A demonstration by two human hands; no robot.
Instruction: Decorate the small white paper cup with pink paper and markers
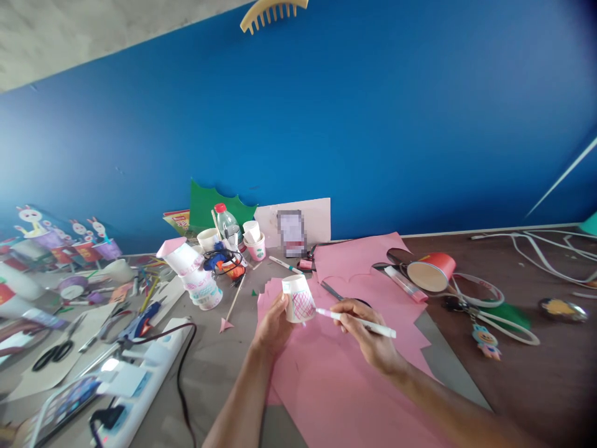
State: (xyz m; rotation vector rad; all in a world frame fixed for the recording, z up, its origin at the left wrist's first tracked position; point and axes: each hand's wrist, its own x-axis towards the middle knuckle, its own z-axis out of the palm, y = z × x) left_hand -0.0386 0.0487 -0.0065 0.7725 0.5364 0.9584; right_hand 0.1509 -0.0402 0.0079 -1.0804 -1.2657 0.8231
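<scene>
My left hand (273, 325) grips a small white paper cup (299, 300), which is upside down and slightly tilted. Pink crisscross lines cover part of the cup's side. In my right hand (366, 336) is a white marker pen (364, 323), its tip at or very near the cup's right side. Both hands are above sheets of pink paper (345, 386). Left of them stands a stack of decorated paper cups (198, 280) topped with a pink cone. A grey pair of scissors (332, 290) lies on the pink paper behind my right hand.
A white power strip (149, 367) with plugs and a dark cord (180, 379) lies at left, near black scissors (55, 354). Behind stand a plastic bottle (227, 224) and a pink cup (257, 247). At right are a red paper cup (433, 274) and white cables (550, 252).
</scene>
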